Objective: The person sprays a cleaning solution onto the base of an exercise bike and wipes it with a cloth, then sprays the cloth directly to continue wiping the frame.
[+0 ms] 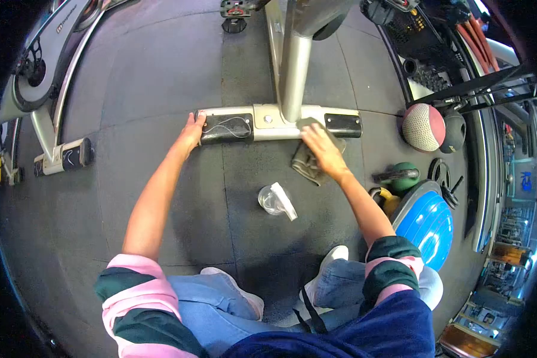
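Observation:
My left hand (pixel 191 132) rests on the left end of the metal foot bar (pixel 280 130) of an exercise machine, its fingers round the black end piece. My right hand (pixel 323 145) presses a dark grey cloth (pixel 307 162) against the bar, just right of the upright post (pixel 296 77). Part of the cloth hangs down on the floor side. On the floor between my arms lies a clear spray bottle (pixel 272 200) with a white trigger head. A thin cord loops over the bar's left black cover.
A blue half-ball trainer (pixel 426 224), green kettlebell (pixel 404 177) and yellow kettlebell (pixel 390 203) are to the right. Beyond them sit a pink and grey ball (pixel 424 127) and a rack. Another machine's foot (pixel 62 158) is at the left. My white shoes are below the bottle.

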